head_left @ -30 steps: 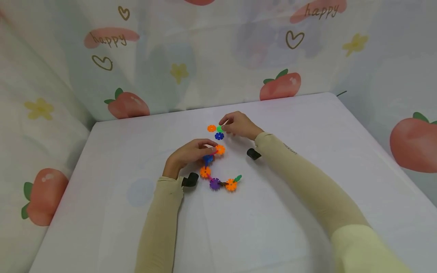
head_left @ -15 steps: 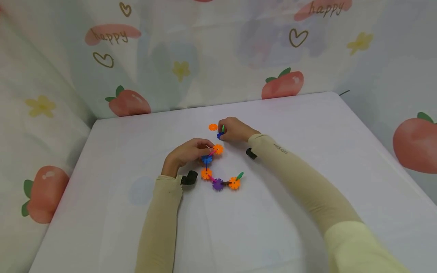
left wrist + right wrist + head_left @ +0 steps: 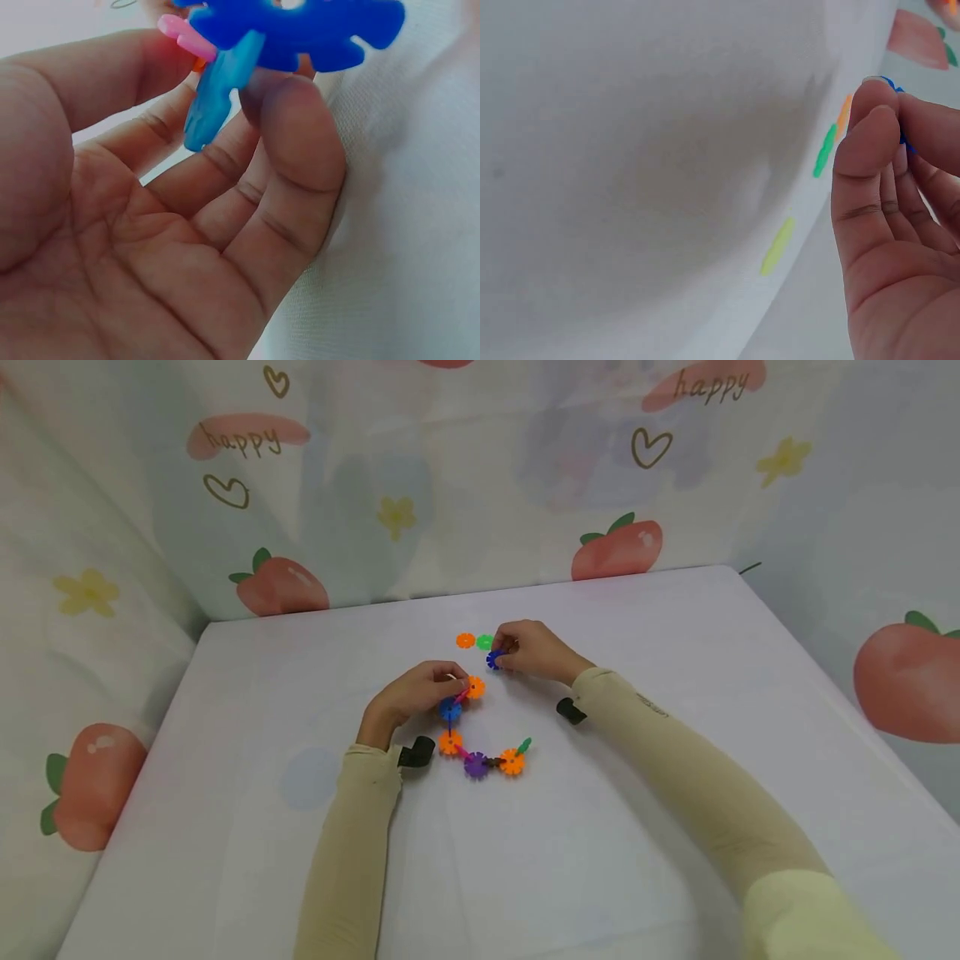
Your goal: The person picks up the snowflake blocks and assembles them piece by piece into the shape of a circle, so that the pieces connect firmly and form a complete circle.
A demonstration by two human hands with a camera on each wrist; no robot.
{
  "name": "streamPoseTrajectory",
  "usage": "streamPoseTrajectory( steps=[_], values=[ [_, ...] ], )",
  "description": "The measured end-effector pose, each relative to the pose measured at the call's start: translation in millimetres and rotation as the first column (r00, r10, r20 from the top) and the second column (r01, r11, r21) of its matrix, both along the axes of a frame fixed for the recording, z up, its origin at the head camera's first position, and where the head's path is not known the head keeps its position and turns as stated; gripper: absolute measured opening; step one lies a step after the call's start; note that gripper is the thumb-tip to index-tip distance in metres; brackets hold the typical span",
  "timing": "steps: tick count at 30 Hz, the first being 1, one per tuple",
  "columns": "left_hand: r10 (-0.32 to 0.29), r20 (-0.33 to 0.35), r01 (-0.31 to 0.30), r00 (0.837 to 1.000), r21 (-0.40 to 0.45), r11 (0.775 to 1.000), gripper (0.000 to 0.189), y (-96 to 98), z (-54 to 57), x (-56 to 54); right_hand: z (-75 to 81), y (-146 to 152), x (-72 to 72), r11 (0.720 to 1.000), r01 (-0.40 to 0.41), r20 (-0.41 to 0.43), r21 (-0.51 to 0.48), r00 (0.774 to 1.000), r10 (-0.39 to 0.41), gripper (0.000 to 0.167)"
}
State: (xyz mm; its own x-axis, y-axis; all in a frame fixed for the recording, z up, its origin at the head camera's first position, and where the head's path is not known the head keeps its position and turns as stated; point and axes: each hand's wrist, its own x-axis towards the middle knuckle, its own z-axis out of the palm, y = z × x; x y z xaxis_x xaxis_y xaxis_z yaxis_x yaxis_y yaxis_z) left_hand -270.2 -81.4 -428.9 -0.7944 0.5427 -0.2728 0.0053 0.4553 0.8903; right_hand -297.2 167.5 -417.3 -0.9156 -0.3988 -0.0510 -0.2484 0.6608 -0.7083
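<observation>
My left hand (image 3: 420, 692) grips the upper end of a chain of notched plastic snowflake discs, near a pink disc (image 3: 184, 34) and an orange disc (image 3: 475, 687). A blue disc (image 3: 315, 37) with a light blue disc (image 3: 221, 94) slotted in it shows by the fingers in the left wrist view. The chain curves down through another orange disc (image 3: 450, 743) and a purple disc (image 3: 476, 766) to a green end disc (image 3: 524, 747). Between thumb and fingertips, my right hand (image 3: 542, 652) pinches a loose dark blue disc (image 3: 493, 660), mostly hidden in the right wrist view.
Beyond the hands, a loose orange disc (image 3: 465, 641) and a light green disc (image 3: 484, 642) lie on the white table (image 3: 637, 860). The right wrist view adds a yellow-green disc (image 3: 778, 246). A patterned cloth (image 3: 480, 543) hangs behind the table.
My right hand has moved from the light green disc to the dark blue disc, taken hold of it and drawn it slightly right. The left hand keeps its grip on the chain, nearly still.
</observation>
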Motion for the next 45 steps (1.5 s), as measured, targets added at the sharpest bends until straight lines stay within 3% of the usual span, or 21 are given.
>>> streamPoseTrajectory(
  steps=[9, 19, 27, 35, 45],
  values=[
    [0.064, -0.008, -0.064, 0.998, 0.009, 0.998, 0.021, 2.4, -0.8, 0.2, 7.9, 7, 25.8, 0.996, -0.015, 0.016, -0.091, 1.0, 0.016, 0.006],
    [0.079, -0.007, -0.079, 0.997, 0.018, 0.997, 0.021, 3.6, -3.2, -0.3, 5.8, 1, 40.4, 0.987, -0.096, -0.027, -0.126, 0.995, 0.093, 0.012],
    [0.07, -0.012, -0.069, 0.997, 0.04, 0.997, 0.017, 5.3, -4.8, -0.5, -0.3, -5, 41.2, 0.984, -0.13, -0.071, -0.12, 0.99, 0.122, 0.014],
    [0.065, -0.004, -0.064, 0.998, 0.046, 0.997, 0.016, 4.9, -2.9, 1.7, 0.2, -10, 41.5, 0.978, -0.177, -0.172, -0.107, 0.972, 0.157, 0.02],
    [0.063, 0.0, -0.063, 0.998, 0.027, 0.998, 0.016, 7.9, -4.3, 1.9, -4.4, -12, 39.7, 0.98, -0.174, -0.159, -0.101, 0.975, 0.157, 0.019]
  ],
)
